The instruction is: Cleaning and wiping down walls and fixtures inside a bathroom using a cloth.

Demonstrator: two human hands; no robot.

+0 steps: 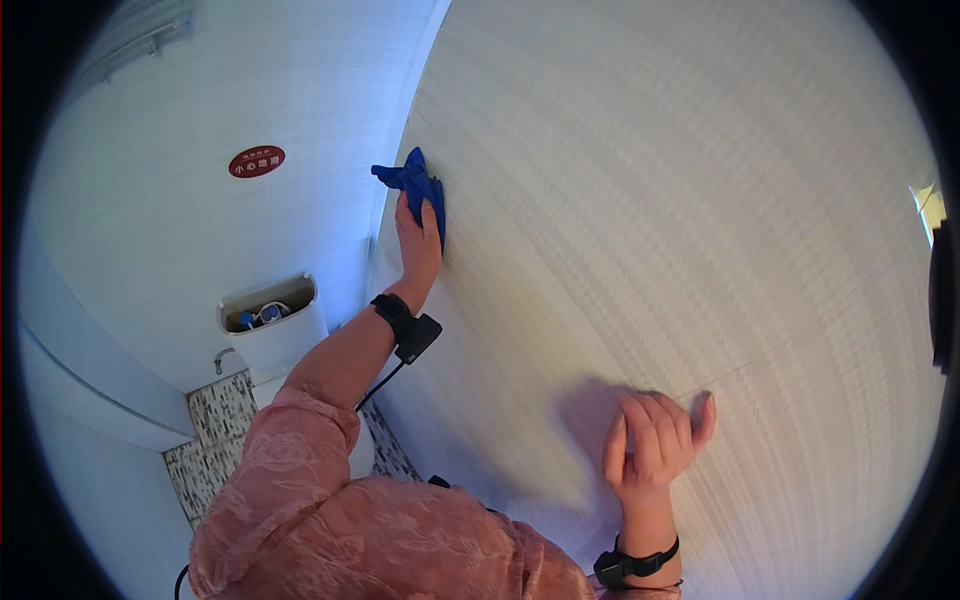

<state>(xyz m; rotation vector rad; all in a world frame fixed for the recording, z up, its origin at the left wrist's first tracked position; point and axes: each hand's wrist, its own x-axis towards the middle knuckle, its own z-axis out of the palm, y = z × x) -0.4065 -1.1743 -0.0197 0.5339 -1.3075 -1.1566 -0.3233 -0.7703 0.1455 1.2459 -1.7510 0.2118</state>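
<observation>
A crumpled blue cloth is pressed against the pale wall, close to the corner where two walls meet. My left hand grips its lower part, with the arm stretched up and forward. Lower and to the right, my right hand is at the same wall with its back toward me. Its fingers are loosely bent and partly apart, the little finger standing off to the side, and nothing shows in them. Whether its fingertips touch the wall is hidden. Both wrists wear black straps, the left with a small black box and cable.
Below my left arm stands a white toilet tank without its lid, blue and white parts inside. A small metal valve is beside it. The floor has mosaic tiles. A red oval sign is on the left wall.
</observation>
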